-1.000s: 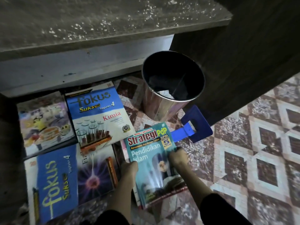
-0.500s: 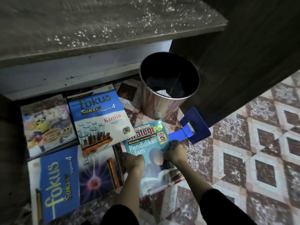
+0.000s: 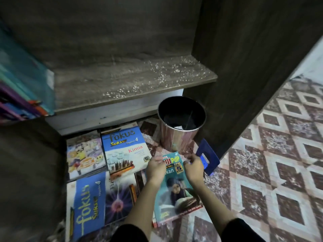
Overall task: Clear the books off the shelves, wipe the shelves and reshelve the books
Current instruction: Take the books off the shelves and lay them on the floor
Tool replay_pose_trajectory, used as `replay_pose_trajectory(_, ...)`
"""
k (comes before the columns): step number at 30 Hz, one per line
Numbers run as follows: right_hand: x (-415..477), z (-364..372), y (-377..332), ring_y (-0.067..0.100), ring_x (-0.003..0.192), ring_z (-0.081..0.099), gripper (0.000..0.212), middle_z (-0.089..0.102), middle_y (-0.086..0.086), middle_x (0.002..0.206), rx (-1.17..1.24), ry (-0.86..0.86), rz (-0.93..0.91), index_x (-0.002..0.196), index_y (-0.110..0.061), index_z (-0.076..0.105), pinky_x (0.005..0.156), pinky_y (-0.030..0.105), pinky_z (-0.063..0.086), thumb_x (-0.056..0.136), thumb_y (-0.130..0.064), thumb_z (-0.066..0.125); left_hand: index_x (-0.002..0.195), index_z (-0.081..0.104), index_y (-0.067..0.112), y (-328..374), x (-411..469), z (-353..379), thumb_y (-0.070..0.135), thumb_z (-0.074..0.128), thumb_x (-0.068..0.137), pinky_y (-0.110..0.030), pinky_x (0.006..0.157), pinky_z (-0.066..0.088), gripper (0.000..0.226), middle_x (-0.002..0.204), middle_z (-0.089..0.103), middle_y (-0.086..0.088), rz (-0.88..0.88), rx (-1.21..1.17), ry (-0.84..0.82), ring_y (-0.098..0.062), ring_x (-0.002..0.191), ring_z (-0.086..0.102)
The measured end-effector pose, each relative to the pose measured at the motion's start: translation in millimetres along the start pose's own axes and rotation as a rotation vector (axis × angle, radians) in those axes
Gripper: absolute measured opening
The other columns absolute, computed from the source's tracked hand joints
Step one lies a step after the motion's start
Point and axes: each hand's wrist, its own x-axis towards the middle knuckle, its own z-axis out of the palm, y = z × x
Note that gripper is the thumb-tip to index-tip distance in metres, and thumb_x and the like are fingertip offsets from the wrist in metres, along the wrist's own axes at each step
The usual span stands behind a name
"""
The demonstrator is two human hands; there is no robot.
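A teal "Strategi PdP" book [image 3: 176,193] lies on the patterned floor in front of me. My left hand [image 3: 155,167] grips its top left corner and my right hand [image 3: 193,167] grips its top right corner, fingers curled over the edge. Other books lie flat to the left: a blue "Fokus Kimia" book [image 3: 124,147], a cartoon-covered book [image 3: 83,156] and a blue "Fokus" book [image 3: 90,203]. Above them the wooden shelf board [image 3: 139,81] is bare and speckled with white dust.
A shiny metal bin [image 3: 181,123] stands just beyond the teal book. A blue dustpan [image 3: 208,158] lies next to my right hand. Several books [image 3: 21,84] stand at the shelf's left end. The dark cabinet side panel [image 3: 244,67] rises on the right.
Both hands slid from the middle sides of the teal book up to its top corners. My view lifted, so the dusty shelf and the books on its left now show.
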Motion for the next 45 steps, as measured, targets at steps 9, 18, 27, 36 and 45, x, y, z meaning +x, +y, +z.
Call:
replay_pose_trajectory(9, -46.6, -35.1, -113.6, 0.020, 0.087, 0.058, 0.018, 0.064, 0.005, 0.090, 0.299, 0.050, -0.277, 0.094, -0.009, 0.066, 0.080, 0.025, 0.041, 0.082, 0.003, 0.058, 0.104, 0.063, 0.011, 77.9, -48.9, -63.9, -0.002, 0.053, 0.086, -0.028, 0.090, 0.045, 0.024, 0.103, 0.066, -0.006, 0.313, -0.143, 0.150, -0.021, 0.097, 0.061)
replay_pose_trajectory(18, -96.8, -8.5, -208.3, 0.021, 0.092, 0.059, 0.027, 0.065, 0.011, 0.100, 0.430, -0.063, -0.533, 0.097, -0.011, 0.064, 0.088, 0.028, 0.043, 0.080, 0.009, 0.055, 0.096, 0.058, 0.018, 130.2, -98.4, -171.2, -0.001, 0.051, 0.090, -0.016, 0.079, 0.039, 0.022, 0.096, 0.061, 0.004, 0.647, -0.256, 0.466, -0.008, 0.087, 0.056)
replay_pose_trajectory(27, -139.6, 48.4, -308.0, 0.016, 0.087, 0.056, 0.017, 0.063, 0.008, 0.098, 0.426, -0.225, -0.813, 0.098, -0.011, 0.062, 0.078, 0.021, 0.041, 0.087, 0.000, 0.057, 0.109, 0.060, 0.012, 182.7, -122.4, -303.5, 0.000, 0.052, 0.084, -0.034, 0.092, 0.039, 0.029, 0.114, 0.057, -0.005, 1.049, 0.392, 0.923, -0.024, 0.109, 0.053)
replay_pose_trajectory(36, -145.5, 101.4, -393.6, 0.025, 0.126, 0.045, 0.059, 0.045, 0.010, 0.141, 0.176, -0.411, -0.997, 0.141, -0.014, 0.032, 0.100, 0.033, 0.038, 0.094, -0.043, 0.053, 0.149, 0.021, 0.005, 246.3, -98.9, -373.0, 0.015, 0.066, 0.078, -0.052, 0.115, 0.011, 0.084, 0.156, 0.018, -0.013, 0.960, 1.184, 1.197, -0.032, 0.144, 0.014)
replay_pose_trajectory(45, -132.2, 119.9, -419.9, 0.032, 0.117, 0.054, 0.056, 0.048, 0.007, 0.140, -0.011, -0.327, -1.127, 0.143, -0.021, 0.030, 0.091, 0.043, 0.046, 0.098, -0.053, 0.037, 0.141, 0.039, 0.012, 256.8, -84.6, -386.2, 0.022, 0.075, 0.072, -0.050, 0.112, 0.015, 0.078, 0.144, 0.040, -0.006, 1.008, 1.129, 1.227, -0.027, 0.136, 0.031)
